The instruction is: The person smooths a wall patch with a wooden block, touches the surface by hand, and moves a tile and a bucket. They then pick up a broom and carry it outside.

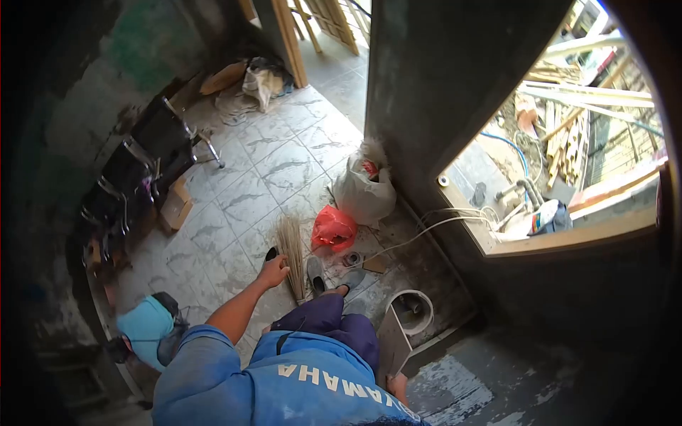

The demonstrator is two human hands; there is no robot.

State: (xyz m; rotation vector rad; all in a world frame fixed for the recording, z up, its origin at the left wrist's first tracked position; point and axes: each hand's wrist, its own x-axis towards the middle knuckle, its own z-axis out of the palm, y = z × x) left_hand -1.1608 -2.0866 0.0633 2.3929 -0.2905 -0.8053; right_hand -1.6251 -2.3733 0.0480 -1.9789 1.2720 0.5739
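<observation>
Left hand point(273, 272) reaches out over the tiled floor point(266, 177), fingers bent, right beside one stick broom point(290, 245); whether it is closed on anything I cannot tell. One small dark object point(272, 254) shows just past the fingers, too little of it visible to name. The broom's bristles fan away from the person and its narrow end points toward the knees.

Right hand point(398, 385), partly cut off by the blue shirt point(284, 376), is at the near end of one pale flat panel point(394, 341); its grip is hard to make out. That panel stands against one round white bucket point(428, 312), whose contents are too dim to identify. The two hands are well apart.

Two grey shoes point(316, 275) are beside the broom. Past them are one red plastic bag point(334, 228), one stuffed white sack point(366, 192), one small round item point(352, 259) and one flat brown piece point(375, 263).

Black chairs point(135, 153) with metal armrests line the left side; shadow and overlap hide their exact number. One cardboard box point(176, 206) sits near them. One light-blue shape point(145, 326) is unclear.
</observation>
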